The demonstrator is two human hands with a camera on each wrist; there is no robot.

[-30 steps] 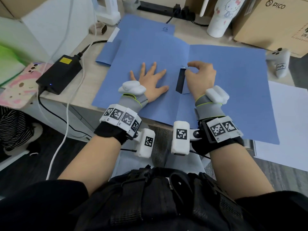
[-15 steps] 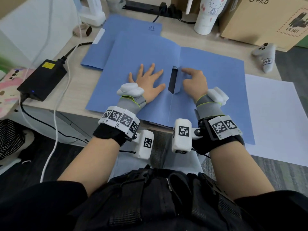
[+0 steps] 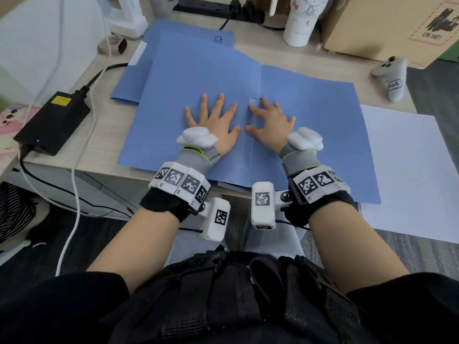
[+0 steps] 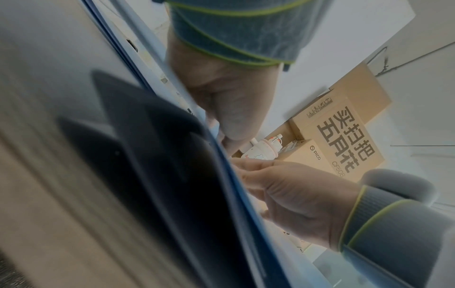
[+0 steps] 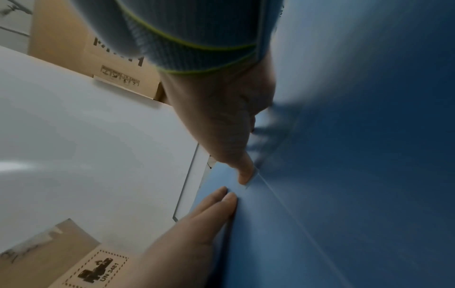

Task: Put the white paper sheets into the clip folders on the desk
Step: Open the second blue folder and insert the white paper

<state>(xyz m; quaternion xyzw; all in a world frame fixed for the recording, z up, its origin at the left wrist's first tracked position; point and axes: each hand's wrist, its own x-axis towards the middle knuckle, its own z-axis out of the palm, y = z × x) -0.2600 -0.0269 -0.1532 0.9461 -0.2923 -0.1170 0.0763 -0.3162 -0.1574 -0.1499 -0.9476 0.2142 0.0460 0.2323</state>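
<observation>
An open blue clip folder (image 3: 310,120) lies flat on the desk, over a second blue folder (image 3: 193,33). My left hand (image 3: 213,120) rests palm down with spread fingers on the left half. My right hand (image 3: 270,122) presses with spread fingers on the blue clip flap (image 3: 254,103) by the spine, which lies flat. A white paper sheet (image 3: 402,170) lies right of the folder, partly under it. In the right wrist view my right hand (image 5: 226,120) presses a fingertip on the flap edge, the left hand (image 5: 209,206) beside it. The left wrist view shows both hands on the folder (image 4: 246,194).
A black power adapter (image 3: 52,120) with cables sits at the desk's left edge. At the back stand a power strip (image 3: 218,8), a white tumbler (image 3: 300,21) and a cardboard box (image 3: 397,26). A grey controller (image 3: 392,75) lies at the right rear.
The clip flap, raised earlier with a dark strip showing under it, now lies flat. My right hand went from pinching it to pressing down with spread fingers. The left hand stayed put.
</observation>
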